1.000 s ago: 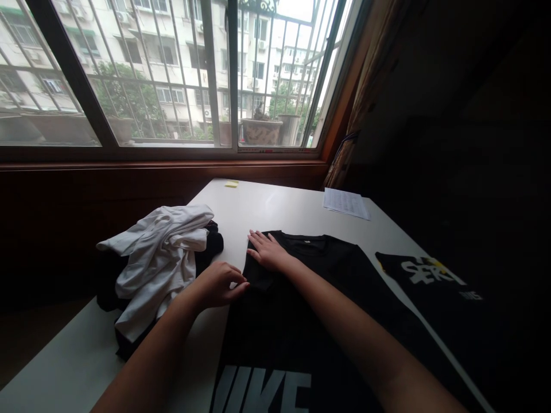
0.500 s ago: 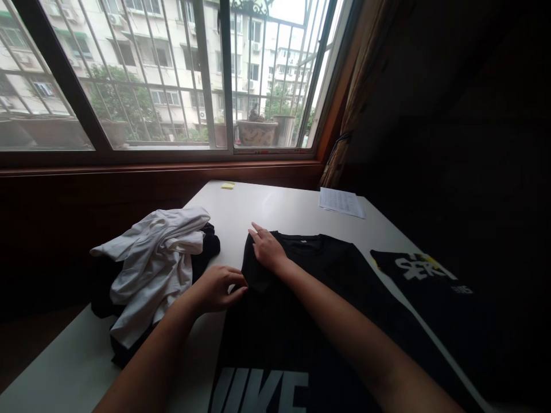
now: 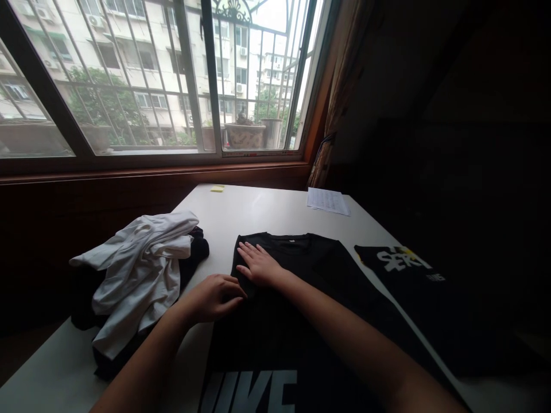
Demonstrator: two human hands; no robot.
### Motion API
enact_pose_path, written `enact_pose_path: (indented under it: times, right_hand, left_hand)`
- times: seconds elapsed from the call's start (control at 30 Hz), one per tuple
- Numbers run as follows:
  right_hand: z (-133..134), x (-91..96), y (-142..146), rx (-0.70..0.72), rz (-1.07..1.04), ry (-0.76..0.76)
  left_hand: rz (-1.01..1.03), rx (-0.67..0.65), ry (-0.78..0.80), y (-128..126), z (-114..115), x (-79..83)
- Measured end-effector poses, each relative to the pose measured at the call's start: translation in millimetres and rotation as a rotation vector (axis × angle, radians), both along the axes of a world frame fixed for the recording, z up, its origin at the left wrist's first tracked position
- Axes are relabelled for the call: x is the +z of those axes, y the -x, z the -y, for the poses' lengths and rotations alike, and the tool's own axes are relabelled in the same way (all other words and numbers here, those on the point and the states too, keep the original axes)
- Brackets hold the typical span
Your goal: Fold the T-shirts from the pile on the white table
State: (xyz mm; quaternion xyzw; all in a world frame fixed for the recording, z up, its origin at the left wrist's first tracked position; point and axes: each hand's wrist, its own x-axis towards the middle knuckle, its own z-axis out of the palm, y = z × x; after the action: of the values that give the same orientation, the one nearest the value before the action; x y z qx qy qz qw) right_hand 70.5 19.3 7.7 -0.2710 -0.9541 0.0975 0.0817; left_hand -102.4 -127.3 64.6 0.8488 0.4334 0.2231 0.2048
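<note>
Beneath the newly flattened, spread right hand point(image 3: 259, 265), the black shirt point(image 3: 262, 338) seems smoothed; alongside, the left hand point(image 3: 216, 295) is curled (hold unclear).

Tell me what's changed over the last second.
The right hand has drawn back slightly from the far shoulder edge of the black shirt and lies on the fabric. The left hand stays at the shirt's side; the white garment and papers stay put.
</note>
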Motion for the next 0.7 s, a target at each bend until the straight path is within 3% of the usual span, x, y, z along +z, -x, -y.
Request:
enact_pose_path:
  times: [0.37,0.57,0.7]
  right_hand:
    - [-33,-4.4,22,-0.066,0.021,0.029]
    - [-34,-4.1,26,-0.074,0.012,0.014]
    - [-27,2.7,18,-0.109,-0.082,-0.089]
  left_hand:
    - [0.070,-0.019,0.125,3,-4,1.4]
    - [0.049,-0.005,0.111,6,-4,-0.4]
    - [0.032,0.004,0.084,8,-3,-1.0]
